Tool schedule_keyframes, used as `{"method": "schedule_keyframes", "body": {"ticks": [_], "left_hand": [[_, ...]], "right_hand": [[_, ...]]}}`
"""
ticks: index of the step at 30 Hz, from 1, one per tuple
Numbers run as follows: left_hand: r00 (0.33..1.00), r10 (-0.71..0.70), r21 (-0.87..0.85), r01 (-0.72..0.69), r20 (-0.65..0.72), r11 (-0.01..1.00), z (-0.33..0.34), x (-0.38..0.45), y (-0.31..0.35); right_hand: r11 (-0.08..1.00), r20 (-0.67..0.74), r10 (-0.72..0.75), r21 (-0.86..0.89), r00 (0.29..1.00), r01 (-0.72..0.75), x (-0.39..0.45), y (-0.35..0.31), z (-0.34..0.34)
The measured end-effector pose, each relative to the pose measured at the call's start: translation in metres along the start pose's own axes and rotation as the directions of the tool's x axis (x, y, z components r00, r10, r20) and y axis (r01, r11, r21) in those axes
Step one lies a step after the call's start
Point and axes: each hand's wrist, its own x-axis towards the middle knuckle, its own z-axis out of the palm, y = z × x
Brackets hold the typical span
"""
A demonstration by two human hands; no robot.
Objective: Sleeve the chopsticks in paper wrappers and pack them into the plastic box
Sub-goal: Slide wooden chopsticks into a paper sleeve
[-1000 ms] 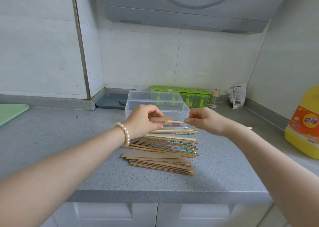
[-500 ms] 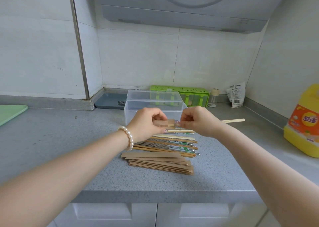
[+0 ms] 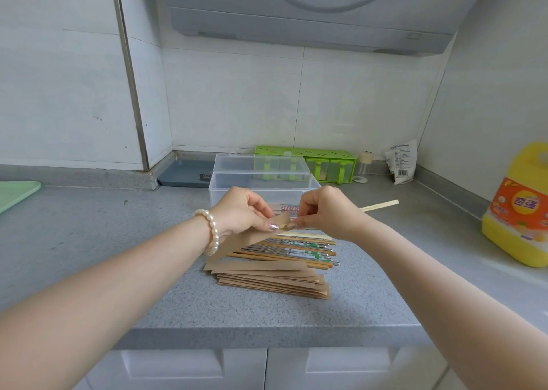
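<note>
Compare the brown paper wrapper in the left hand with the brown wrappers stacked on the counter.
The brown paper wrapper in the left hand is lifted and slanted; the stacked brown paper wrappers lie flat on the grey speckled counter. The held one is single, with the pale wooden chopsticks in the right hand at its open end; the stack holds many, untouched. Both are the same long brown strips.

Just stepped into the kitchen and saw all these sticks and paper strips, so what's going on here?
A person is sleeving chopsticks at the counter. The left hand pinches the mouth of a brown paper wrapper, while the right hand holds a wooden pair of chopsticks with its tips at that opening, not yet slid in. Below lie a pile of loose chopsticks and a stack of empty wrappers. The clear plastic box stands open behind the hands.
</note>
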Motion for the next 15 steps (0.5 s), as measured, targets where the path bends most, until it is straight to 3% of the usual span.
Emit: {"method": "schedule_keyframes", "body": {"ticks": [5, 7, 9, 11, 13, 15], "left_hand": [[1.000, -0.019, 0.033, 0.018, 0.008, 0.999, -0.001, 0.000, 0.001], [1.000, -0.017, 0.024, 0.018, -0.021, 1.000, -0.004, 0.000, -0.001], [0.997, -0.022, -0.001, 0.022, -0.068, 1.000, -0.008, 0.001, -0.002], [0.993, -0.033, -0.020, 0.031, -0.111, 0.999, -0.012, 0.002, -0.003], [0.991, -0.040, -0.034, 0.036, -0.127, 0.999, -0.013, 0.004, -0.004], [0.992, -0.043, -0.034, 0.039, -0.121, 0.999, -0.012, 0.006, -0.003]], "right_hand": [[0.998, -0.013, -0.042, -0.039, 0.999, 0.041, -0.002, 0.000, 0.001], [0.993, -0.151, 0.021, -0.108, 0.988, -0.037, 0.000, 0.008, -0.014], [0.980, -0.368, 0.144, -0.077, 0.918, -0.185, 0.001, 0.027, -0.035], [0.959, -0.483, 0.278, 0.088, 0.831, -0.269, 0.003, 0.049, -0.049], [0.895, -0.405, 0.391, 0.378, 0.826, -0.238, 0.002, 0.064, -0.048], [0.756, -0.299, 0.451, 0.628, 0.841, -0.183, 0.002, 0.070, -0.038]]}}
